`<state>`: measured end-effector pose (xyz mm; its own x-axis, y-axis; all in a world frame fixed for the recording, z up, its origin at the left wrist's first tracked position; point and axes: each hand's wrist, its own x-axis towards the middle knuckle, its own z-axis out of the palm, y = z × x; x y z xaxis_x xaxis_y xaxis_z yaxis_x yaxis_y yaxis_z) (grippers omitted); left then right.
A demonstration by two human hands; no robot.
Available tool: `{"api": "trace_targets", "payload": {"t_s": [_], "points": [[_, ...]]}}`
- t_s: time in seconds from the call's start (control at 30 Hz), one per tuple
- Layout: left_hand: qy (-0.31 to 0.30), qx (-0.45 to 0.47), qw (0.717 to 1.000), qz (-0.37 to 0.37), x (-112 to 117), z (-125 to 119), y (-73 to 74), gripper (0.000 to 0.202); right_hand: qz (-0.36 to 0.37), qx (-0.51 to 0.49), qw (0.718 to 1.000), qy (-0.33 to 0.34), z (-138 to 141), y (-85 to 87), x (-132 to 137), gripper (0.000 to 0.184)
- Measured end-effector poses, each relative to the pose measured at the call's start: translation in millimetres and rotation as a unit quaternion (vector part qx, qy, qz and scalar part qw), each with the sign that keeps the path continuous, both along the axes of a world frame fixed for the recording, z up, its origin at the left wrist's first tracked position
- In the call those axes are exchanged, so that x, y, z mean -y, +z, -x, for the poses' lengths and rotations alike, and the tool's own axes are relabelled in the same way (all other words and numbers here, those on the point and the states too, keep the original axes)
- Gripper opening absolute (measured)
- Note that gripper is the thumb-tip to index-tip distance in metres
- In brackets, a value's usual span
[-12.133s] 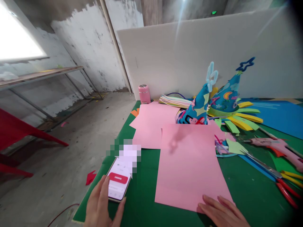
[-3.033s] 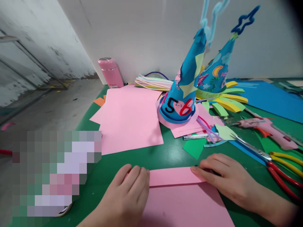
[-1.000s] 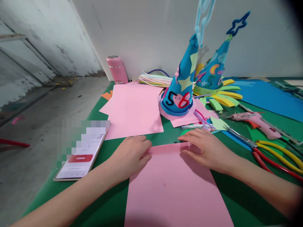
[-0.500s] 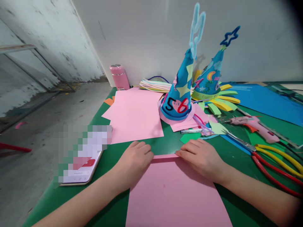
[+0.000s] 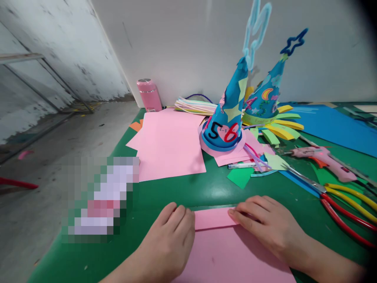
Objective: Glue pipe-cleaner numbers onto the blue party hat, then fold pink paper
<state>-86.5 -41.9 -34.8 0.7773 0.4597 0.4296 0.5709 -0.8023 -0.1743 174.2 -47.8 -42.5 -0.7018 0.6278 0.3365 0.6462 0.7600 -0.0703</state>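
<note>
**Two hands flat on a folded strip at the far edge of a pink sheet**

On the far left, partly blurred out, something lies on the green table (image 5: 182, 192), well apart from the hands. Next comes the left hand (image 5: 171, 243), palm down, its fingers (image 5: 179, 216) held together and pressed onto the left end of a narrow folded-over strip (image 5: 212, 218). It pinches nothing; it lies flat on the paper. The strip belongs to the pink sheet (image 5: 229, 259), which lies on the table directly in front of the person, its near part running out of the bottom of the view. The strip's long axis runs left to right, across the line of both forearms, and the bare middle of it shows between the two hands.

To the right, the right hand (image 5: 271, 228) rests the same way, fingers (image 5: 244, 214) slightly spread and pointing left along the strip, with their tips on its right end. Both hands touch the fold; neither is clearly nearer, and the crease lies just under the fingertips of each.

Beyond the hands, apart from them, lie a second pink sheet (image 5: 171, 145), a blue cone hat (image 5: 226, 118) standing upright, a green scrap (image 5: 240, 177), and farther right a glue gun (image 5: 324, 157) and red-handled scissors (image 5: 332, 200).
</note>
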Motion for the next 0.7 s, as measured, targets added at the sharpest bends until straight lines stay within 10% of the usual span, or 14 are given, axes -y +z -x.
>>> {"api": "trace_targets", "payload": {"t_s": [0.7], "points": [[-0.002,0.018,1.0,0.016,7,14,-9.3,0.03,0.094,-0.005,0.996,-0.001,-7,8.6,4,0.03]]}}
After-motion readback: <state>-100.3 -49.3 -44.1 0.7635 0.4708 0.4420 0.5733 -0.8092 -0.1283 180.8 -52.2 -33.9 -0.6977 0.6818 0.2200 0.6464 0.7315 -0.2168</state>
